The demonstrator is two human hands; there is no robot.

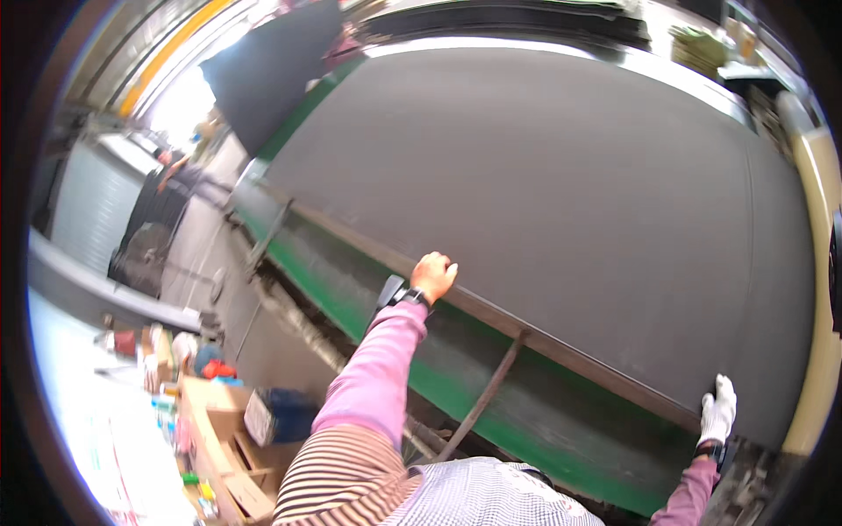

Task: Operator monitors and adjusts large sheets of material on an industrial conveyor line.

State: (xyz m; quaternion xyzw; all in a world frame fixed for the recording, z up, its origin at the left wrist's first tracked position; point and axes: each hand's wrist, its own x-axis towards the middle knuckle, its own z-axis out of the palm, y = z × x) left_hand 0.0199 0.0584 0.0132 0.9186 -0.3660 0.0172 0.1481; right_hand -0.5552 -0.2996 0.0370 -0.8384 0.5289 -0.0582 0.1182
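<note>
A broad dark grey sheet (544,175) lies over a long green-sided machine bed (421,377). At its near edge, about the middle, my left hand (434,276) is bare, with the fingers curled down by the metal rail (500,316); what lies under them is hidden. My right hand (719,408), in a white glove, rests at the near right corner of the sheet. Its fingers are stretched out over the surface. Both wrists carry dark bands.
A pale roller (816,289) runs along the right side. Someone stands behind a raised dark panel (272,74) at the far left; another person (180,171) is farther off. Cardboard boxes (228,438) and clutter sit at lower left. Slanted struts (482,394) brace the bed.
</note>
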